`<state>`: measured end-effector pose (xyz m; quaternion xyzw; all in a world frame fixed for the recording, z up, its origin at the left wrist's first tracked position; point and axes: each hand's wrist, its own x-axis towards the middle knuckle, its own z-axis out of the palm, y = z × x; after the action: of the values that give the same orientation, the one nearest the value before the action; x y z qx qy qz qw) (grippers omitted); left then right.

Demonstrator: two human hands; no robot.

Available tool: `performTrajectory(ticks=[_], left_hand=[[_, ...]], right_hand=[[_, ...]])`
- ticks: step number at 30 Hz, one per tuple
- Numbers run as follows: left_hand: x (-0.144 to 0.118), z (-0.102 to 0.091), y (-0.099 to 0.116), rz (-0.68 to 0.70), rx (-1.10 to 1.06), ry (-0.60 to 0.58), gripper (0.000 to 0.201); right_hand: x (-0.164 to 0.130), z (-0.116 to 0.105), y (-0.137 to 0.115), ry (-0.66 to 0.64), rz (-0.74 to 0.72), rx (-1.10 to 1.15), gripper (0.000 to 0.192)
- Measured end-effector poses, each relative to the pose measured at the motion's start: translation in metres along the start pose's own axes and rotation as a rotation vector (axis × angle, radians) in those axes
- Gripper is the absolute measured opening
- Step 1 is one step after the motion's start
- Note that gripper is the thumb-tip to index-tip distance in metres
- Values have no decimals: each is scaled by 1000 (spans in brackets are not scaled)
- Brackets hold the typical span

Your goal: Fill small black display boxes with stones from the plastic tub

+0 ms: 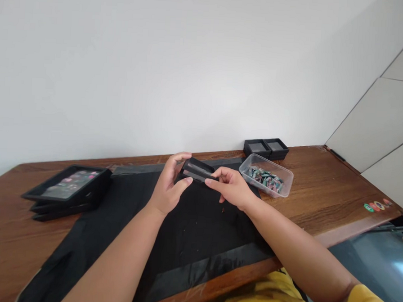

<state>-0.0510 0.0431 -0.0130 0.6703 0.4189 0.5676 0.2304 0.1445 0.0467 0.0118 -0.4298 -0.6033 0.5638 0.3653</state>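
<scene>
A small black frame with a clear pane [199, 170] is held tilted between both hands, above the black mat [197, 232]. Around its left end wraps my left hand [170, 184], thumb on the near edge and fingers on the far one. My right hand [229, 185] pinches the right end between thumb and fingers. Close behind the right hand stands a clear plastic tub [289, 185] holding many small teal and pink pieces [266, 178]. A few tiny crumbs lie on the mat beneath.
Stacked black frames [67, 184], the top one with a clear pane and pink bits, sit at the left of the wooden table [306, 210]. More small black frames [266, 147] are stacked against the white wall. Round stickers [376, 206] mark the table's right side.
</scene>
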Motion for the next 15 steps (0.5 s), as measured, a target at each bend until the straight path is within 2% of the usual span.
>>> performTrajectory(ticks=[3, 6, 8, 11, 15], left_hand=[[0, -3, -3, -54, -32, -76, 54], [-2, -4, -11, -144, -80, -175, 67], [-3, -4, -18, -227, -94, -230, 78], [-5, -6, -24, -316, -71, -297, 88], [-5, -16, -24, -352, 56, -478, 85]], right_hand=[[0, -3, -1, 84, -69, -75, 19], [-3, -7, -5, 232, -237, -295, 17], [-6, -7, -8, 260, -294, -427, 17], [-9, -7, -10, 243, -283, -529, 18], [-10, -7, -11, 256, -264, -609, 18]])
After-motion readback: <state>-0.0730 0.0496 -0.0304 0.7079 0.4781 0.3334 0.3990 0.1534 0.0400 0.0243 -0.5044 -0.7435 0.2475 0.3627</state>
